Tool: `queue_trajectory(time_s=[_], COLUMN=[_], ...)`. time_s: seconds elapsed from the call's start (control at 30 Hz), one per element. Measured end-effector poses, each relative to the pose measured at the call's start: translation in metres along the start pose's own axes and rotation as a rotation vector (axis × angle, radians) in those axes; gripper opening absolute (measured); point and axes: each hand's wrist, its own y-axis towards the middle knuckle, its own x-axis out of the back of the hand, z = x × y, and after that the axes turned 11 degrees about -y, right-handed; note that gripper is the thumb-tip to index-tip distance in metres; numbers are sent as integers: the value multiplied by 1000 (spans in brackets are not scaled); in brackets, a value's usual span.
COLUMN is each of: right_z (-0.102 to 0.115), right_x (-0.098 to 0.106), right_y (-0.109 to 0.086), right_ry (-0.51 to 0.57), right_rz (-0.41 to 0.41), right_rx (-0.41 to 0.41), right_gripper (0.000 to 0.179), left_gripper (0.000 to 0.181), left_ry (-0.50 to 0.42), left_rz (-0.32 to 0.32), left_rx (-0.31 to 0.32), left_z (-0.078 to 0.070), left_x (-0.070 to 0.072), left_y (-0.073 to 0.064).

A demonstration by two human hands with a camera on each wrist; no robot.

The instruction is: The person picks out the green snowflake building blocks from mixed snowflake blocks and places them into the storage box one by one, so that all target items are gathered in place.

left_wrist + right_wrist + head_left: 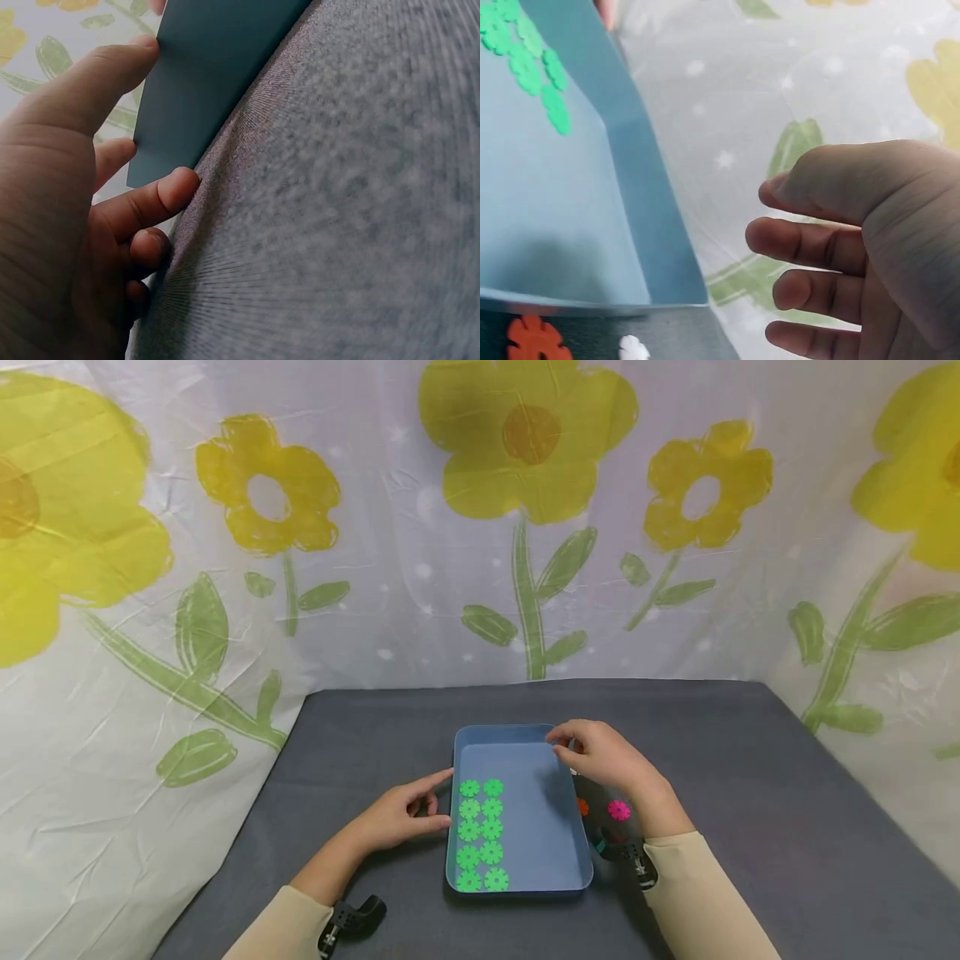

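Observation:
A blue rectangular tray [540, 835] lies on the dark cloth. Along its left side, several green flower-shaped pieces [491, 830] form two columns. My left hand [393, 814] touches the tray's outer left wall with its extended thumb and index finger; the other fingers bend loosely. Over the tray's far right rim hovers my right hand [600, 753], its fingers relaxed. The right wrist view shows nothing between those fingers [802, 244], which are apart from the tray wall. Beside the tray's right edge are an orange piece [538, 341], a white piece [634, 348] and a pink piece [618, 810].
Dark grey cloth [375, 727] covers the table. Behind and on both sides hangs a pale curtain [375, 568] printed with yellow flowers. A black wrist-worn device [360, 917] sits under the left forearm, and another [630, 856] beside the right wrist.

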Motion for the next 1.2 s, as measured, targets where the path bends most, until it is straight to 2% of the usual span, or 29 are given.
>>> queue_trajectory(time_s=[0.13,0.43,0.8,1.2], right_z=[-1,-3,-9,-9], right_x=[9,16,19,17], right_y=[-3,-1,-2,0], right_ry=[-2,6,-15,-27], right_rz=[-43,-61,-55,-42], right_rx=[6,19,-10,1], right_gripper=[24,26,26,25], left_gripper=[75,76,75,75], left_ry=[22,42,8,1], left_rz=[3,-1,-5,-9], left_rx=[-12,-7,17,-2], left_z=[-1,-2,-2,-2], left_x=[0,0,-4,-2], left_y=[2,1,5,5])
